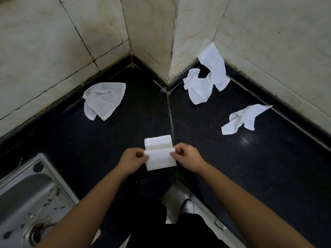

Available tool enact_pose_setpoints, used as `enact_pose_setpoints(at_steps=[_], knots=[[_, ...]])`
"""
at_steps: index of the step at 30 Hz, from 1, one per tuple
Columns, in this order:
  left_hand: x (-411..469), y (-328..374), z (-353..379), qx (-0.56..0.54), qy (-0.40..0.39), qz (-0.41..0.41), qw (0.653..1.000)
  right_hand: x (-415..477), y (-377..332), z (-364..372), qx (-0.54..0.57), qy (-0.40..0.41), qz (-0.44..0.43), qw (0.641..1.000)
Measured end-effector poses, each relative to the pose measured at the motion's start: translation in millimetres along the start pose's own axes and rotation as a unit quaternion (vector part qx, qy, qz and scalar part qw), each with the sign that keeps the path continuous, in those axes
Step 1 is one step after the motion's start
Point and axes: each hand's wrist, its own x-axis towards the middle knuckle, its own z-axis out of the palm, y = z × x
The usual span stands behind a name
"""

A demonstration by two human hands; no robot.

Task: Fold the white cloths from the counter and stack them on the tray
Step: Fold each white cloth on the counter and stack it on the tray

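Black counter [232,167] backed by tiled walls [152,33]; sink [26,194] sunk at near left.

Half-folded cloth [160,159] held at centre, just beside counter front edge. It is pinched at both sides by left grip [133,159] and right grip [186,156].

Risks judged:
- layers skewed if one pinch is loosened early
- cloth dropped off front edge

Left loose cloth [104,101], corner cloth heap [206,81] and right loose cloth [245,119] lie well apart, with bare counter between. Tray not seen.
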Motion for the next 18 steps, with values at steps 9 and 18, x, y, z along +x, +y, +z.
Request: enact_pose_setpoints(at_steps=[9, 18], knots=[[48.9, -8.9, 16.3, -0.143, 0.138, -0.095, 0.975, 55.1, -4.3, 7.5, 0.07, 0.074, 0.092, 0.991], [56.4, -9.8, 21.8, -0.131, 0.17, -0.106, 0.971, 64.8, -6.0, 12.2, 0.071, 0.115, 0.118, 0.984]])
